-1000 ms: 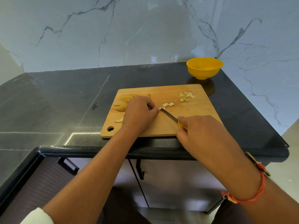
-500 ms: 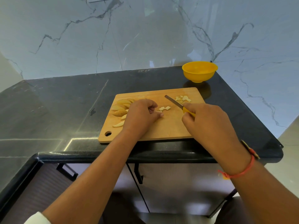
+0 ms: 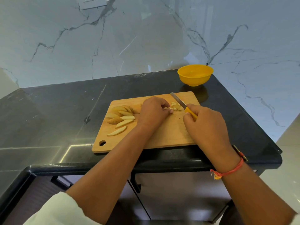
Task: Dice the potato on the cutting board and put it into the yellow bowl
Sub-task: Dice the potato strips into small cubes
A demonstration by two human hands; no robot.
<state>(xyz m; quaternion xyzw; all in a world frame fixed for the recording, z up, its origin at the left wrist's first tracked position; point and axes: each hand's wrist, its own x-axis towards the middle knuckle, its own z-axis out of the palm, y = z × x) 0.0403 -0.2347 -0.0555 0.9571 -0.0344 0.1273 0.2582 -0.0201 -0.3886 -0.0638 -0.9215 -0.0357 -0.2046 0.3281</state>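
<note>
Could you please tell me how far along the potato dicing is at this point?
Done: a small pile of pale potato cubes lies on the wooden cutting board. In hand: the right hand grips the yellow-handled knife by the cubes; the left hand rests beside them. Left: several potato wedges are uncut, and the round yellow bowl looks empty.

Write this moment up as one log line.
right hand: grips yellow-handled knife | left hand: fingers curled by potato dice | potato wedges: undiced on cutting board | yellow bowl: looks empty
</note>
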